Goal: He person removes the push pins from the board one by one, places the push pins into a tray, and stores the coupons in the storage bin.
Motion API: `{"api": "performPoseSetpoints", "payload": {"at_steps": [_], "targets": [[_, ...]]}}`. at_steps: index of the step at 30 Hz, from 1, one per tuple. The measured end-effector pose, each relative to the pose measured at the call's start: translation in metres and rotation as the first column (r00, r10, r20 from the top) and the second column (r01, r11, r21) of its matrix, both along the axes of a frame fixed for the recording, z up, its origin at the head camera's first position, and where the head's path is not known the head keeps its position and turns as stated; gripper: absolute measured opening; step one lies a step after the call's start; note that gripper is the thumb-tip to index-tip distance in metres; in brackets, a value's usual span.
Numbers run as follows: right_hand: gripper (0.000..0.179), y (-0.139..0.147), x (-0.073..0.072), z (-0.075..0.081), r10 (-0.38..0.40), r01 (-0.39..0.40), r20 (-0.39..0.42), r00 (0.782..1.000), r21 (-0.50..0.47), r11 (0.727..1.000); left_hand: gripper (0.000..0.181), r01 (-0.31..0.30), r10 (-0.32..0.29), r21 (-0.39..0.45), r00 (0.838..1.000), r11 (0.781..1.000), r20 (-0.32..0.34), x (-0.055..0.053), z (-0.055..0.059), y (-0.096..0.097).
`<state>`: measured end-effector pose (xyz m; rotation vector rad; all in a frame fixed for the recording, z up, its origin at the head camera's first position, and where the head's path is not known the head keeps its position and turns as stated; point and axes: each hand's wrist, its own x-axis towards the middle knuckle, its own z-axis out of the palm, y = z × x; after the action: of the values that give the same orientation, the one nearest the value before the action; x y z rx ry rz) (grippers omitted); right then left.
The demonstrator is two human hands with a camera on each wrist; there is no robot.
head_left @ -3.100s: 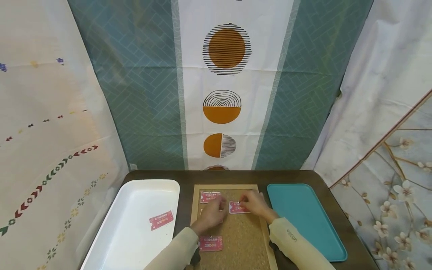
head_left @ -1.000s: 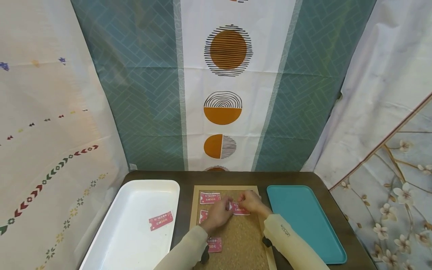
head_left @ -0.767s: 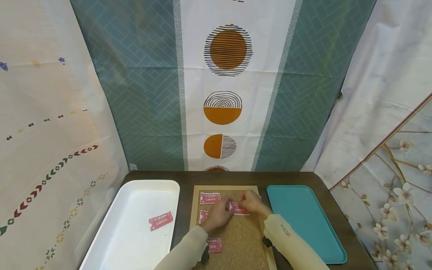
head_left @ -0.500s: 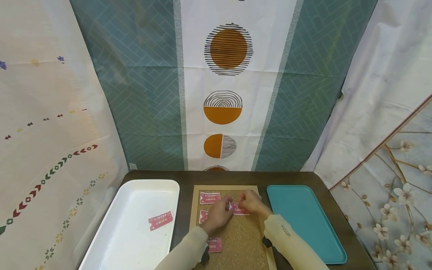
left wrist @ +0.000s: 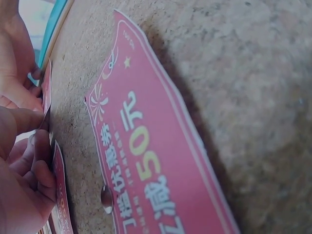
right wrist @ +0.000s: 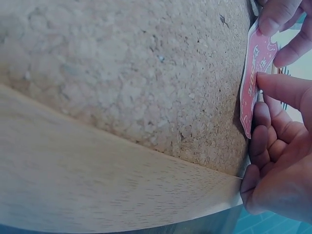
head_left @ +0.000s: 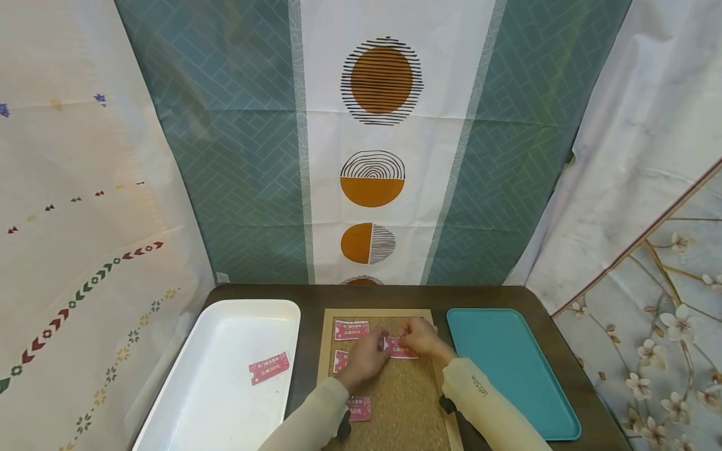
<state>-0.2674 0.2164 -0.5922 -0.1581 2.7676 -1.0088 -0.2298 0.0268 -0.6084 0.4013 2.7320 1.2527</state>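
Both hands meet at a pink paper coupon (head_left: 403,349) near the upper right of the cork board (head_left: 406,401). My left hand (head_left: 365,358) pinches the coupon's left end between thumb and finger, as the right wrist view shows. At the coupon's upper edge, my right hand (head_left: 422,336) has its thumb tip on the paper, the other fingers curled behind; whether a pin sits between them I cannot tell. In the left wrist view another coupon (left wrist: 146,126) is fixed to the cork by a round-headed pushpin (left wrist: 107,198), its edges lifting a little.
Down the board's left side run more coupons: one at the top (head_left: 351,330), one half covered by my left hand (head_left: 340,361), a lower one (head_left: 360,409). The white tray (head_left: 203,401) on the left bears a loose coupon (head_left: 269,368). A teal tray (head_left: 513,376) lies right.
Since three seconds ago my left hand has slid right onto the coupon's left end, uncovering part of the middle left coupon. Over the last second both hands stay nearly still.
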Motion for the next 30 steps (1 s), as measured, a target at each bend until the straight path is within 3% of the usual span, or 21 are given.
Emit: {"api": "performPoseSetpoints", "payload": {"at_steps": [8,19,30], "targets": [[0.017,-0.0001,0.0001,0.0002,-0.001,0.001,-0.008,1.000,0.000,1.000,0.039,-0.014,0.014,0.003,1.000,1.000,0.022,0.0005,0.0005,0.0013],[0.018,-0.0002,0.0013,0.0002,-0.002,0.002,-0.021,1.000,-0.015,1.000,0.036,-0.015,0.014,0.000,1.000,1.000,-0.016,0.0001,0.0000,0.0024],[0.016,0.0003,0.0006,-0.0043,-0.013,0.013,-0.025,1.000,-0.027,1.000,0.037,-0.010,0.010,0.018,1.000,1.000,-0.004,0.0000,-0.0008,0.0020]]}}
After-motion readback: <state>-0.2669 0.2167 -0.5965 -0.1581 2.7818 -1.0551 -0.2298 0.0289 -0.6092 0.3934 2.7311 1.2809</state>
